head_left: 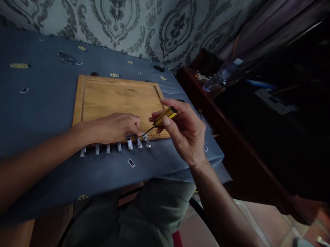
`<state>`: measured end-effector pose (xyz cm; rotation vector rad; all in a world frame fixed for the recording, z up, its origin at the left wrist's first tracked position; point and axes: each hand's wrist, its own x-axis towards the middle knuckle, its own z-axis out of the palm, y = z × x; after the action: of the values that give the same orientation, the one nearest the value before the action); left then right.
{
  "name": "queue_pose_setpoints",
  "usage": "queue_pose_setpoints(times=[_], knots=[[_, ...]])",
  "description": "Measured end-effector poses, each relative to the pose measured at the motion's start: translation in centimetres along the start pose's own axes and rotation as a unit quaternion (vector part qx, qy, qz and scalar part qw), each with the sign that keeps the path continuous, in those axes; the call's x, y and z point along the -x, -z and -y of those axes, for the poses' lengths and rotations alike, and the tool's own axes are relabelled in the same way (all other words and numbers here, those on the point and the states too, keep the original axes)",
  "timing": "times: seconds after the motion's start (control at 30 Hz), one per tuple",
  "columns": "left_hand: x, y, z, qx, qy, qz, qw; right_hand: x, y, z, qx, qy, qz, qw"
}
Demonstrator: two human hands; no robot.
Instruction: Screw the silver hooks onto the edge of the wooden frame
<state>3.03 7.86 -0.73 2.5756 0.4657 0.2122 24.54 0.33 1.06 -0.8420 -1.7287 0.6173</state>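
A yellow and black screwdriver is held in my right hand, between thumb and fingers. Its tip points down and left to a metal clip at the front edge of a wooden board. Several silver clips stick out in a row along that edge. My left hand lies over the front part of the board, fingers curled, its fingertips close to the screwdriver tip. What those fingers grip, if anything, is too small to make out.
The board lies on a blue patterned cloth. Small dark objects sit behind it near the patterned curtain. At the right, a dark red ledge bears a clear bottle and a blue item.
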Motion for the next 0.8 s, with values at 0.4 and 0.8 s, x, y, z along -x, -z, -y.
queue_pose_setpoints(times=[0.4, 0.8], knots=[[0.1, 0.1, 0.0, -0.015, 0.011, -0.004, 1.0, -0.2, -0.1, -0.5, -0.003, -0.003, -0.019, 1.0], [0.0, -0.2, 0.5, -0.036, 0.016, -0.005, 0.999, -0.4, -0.4, -1.2, 0.045, 0.01, -0.044, 0.998]])
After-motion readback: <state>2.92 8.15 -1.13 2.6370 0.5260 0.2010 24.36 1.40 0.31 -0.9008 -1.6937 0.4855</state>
